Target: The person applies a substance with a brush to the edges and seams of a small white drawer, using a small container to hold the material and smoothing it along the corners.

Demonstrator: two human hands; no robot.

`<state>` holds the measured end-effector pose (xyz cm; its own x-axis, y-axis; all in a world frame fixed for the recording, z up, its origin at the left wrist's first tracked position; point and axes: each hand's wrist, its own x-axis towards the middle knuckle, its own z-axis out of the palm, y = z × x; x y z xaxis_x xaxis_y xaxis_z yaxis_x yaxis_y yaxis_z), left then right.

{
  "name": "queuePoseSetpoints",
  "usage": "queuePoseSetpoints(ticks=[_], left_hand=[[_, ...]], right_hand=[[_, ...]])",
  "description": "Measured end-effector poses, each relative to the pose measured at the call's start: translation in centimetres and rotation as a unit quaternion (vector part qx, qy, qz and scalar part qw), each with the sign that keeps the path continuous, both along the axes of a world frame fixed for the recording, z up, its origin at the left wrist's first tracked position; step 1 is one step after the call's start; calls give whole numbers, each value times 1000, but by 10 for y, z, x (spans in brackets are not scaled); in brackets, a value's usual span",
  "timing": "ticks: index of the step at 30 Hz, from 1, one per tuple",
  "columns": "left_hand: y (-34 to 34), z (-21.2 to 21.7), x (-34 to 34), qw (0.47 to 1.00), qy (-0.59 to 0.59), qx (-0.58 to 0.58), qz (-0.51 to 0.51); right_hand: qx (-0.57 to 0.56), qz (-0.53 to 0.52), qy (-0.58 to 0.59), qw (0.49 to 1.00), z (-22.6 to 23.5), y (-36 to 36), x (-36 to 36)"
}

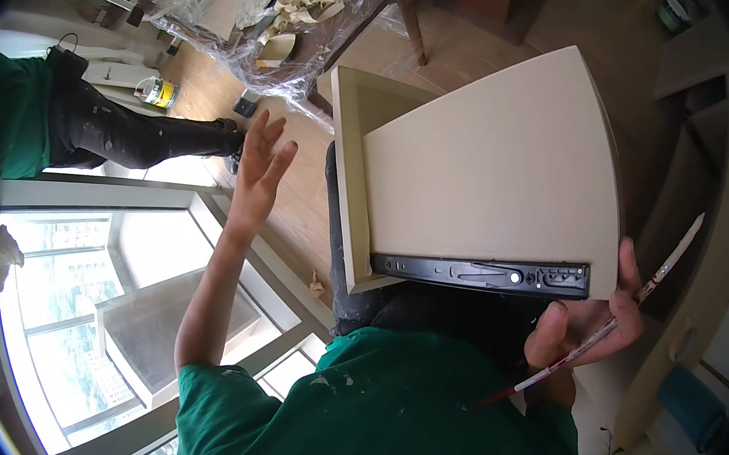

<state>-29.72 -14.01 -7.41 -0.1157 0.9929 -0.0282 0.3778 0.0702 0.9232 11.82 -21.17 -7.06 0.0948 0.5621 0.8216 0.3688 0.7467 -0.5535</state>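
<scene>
A beige drawer (487, 170) lies tilted across my lap, its side panel facing up and its front panel (355, 220) toward my left. Along the near edge of that side runs a black metal drawer slide (440, 271). At the lower right corner, my right hand (592, 323) grips the drawer, thumb and fingers on either side. A thin paint-stained paintbrush (674, 257) is held in the same hand, slanting across the fingers. My left hand (261, 172) is raised left of the drawer, touching nothing, with its fingers apart.
Beyond the drawer stands a plastic-covered table (344, 30) with crumpled masking scraps. At left, another person in a green shirt (10, 114) stands by a bright window (82, 328). A paint can (157, 92) is near them. Pale cabinetry (724, 181) curves along the right.
</scene>
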Motion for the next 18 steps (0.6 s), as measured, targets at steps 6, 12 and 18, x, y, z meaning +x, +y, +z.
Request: queuePoseSetpoints(ticks=[6,12,18], left_hand=[[115,-66,-79,957,240,132,92],[189,-117,-102,916,337,94,197],[234,-132,-110,891,369,15,263]], right_hand=[[31,-4,-24,999,0,1,1],[-14,-39,-30,999,2,-14,-1],[-17,-57,-17,998,-1,-14,1]])
